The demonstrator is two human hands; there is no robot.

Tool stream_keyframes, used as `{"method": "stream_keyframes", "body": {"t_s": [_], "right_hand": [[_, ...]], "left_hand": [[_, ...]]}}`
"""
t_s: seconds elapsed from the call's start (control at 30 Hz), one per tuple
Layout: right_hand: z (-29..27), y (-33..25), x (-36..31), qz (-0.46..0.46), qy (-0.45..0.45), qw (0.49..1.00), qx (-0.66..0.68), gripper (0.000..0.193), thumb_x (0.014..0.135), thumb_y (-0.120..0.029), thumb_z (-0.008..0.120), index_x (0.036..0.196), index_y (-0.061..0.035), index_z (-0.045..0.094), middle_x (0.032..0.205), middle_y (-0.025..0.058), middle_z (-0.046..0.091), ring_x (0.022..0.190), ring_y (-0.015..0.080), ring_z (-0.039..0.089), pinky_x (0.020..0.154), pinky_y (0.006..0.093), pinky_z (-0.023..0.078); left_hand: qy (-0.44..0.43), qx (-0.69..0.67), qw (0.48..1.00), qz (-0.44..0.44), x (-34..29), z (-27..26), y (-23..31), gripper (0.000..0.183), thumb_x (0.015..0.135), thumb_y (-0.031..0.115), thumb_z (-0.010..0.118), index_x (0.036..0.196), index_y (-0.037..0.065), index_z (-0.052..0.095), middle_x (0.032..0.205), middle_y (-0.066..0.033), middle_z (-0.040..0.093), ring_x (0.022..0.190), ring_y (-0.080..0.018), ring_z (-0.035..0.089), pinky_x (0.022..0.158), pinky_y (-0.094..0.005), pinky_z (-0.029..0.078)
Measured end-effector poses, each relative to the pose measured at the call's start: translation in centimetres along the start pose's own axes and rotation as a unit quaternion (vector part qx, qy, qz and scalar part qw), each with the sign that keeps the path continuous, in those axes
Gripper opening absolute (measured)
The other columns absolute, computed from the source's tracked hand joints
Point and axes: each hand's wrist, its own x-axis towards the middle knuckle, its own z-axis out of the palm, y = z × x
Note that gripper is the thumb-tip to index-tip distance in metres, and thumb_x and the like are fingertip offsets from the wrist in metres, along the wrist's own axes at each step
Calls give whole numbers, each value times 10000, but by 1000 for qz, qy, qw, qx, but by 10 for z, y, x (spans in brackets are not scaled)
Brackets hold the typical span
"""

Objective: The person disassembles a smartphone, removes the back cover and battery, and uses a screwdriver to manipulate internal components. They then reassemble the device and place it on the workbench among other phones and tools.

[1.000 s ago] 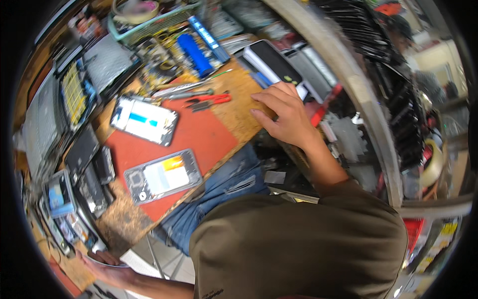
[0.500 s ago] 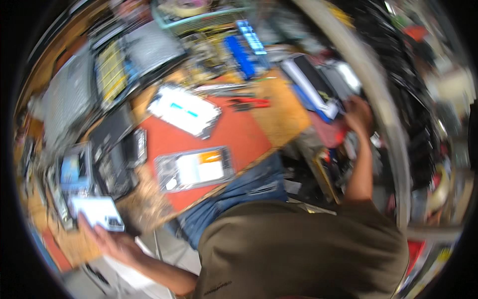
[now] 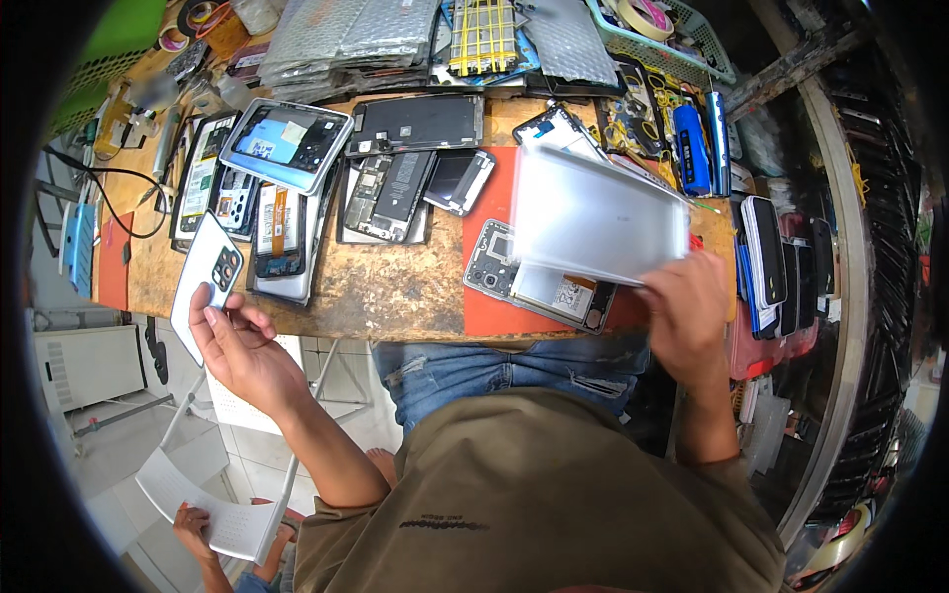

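Left hand [image 3: 242, 351] fingers pinch white back cover [image 3: 206, 282]; right hand [image 3: 687, 311] fingers grip silver panel [image 3: 598, 215] over desk [image 3: 395, 287].

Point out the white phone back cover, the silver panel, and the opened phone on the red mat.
white phone back cover [image 3: 210, 275], head view, on its middle below the camera cutout
silver panel [image 3: 593, 217], head view, on its flat centre
opened phone [image 3: 534, 287], head view, on its exposed lower body

A bare strip of the worn wooden bench [image 3: 395, 296] is left free along its near edge, between the opened grey phone frame [image 3: 539, 282] on the right and the stacked dismantled phones [image 3: 282, 232] on the left. The far side is crowded by silver bubble-wrap pouches [image 3: 336, 40].
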Motion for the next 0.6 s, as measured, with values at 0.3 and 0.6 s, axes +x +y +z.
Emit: {"method": "stream_keyframes", "body": {"t_s": [0.3, 0.6], "right_hand": [[48, -36, 112, -137, 0, 988, 75, 126, 902, -80, 783, 970, -70, 677, 901, 79, 601, 865, 300, 641, 824, 441, 470], [126, -84, 160, -177, 2, 983, 52, 107, 802, -74, 729, 884, -28, 678, 911, 134, 652, 873, 305, 683, 813, 437, 478]], "left_hand": [[19, 89, 995, 49, -6, -37, 21, 411, 1165, 124, 508, 1548, -24, 529, 1244, -210, 708, 786, -100, 650, 662, -222, 468], [-84, 103, 990, -46, -24, -6, 9, 373, 1130, 124, 582, 1472, -22, 598, 1239, -178, 734, 831, -106, 651, 688, -222, 489]]}}
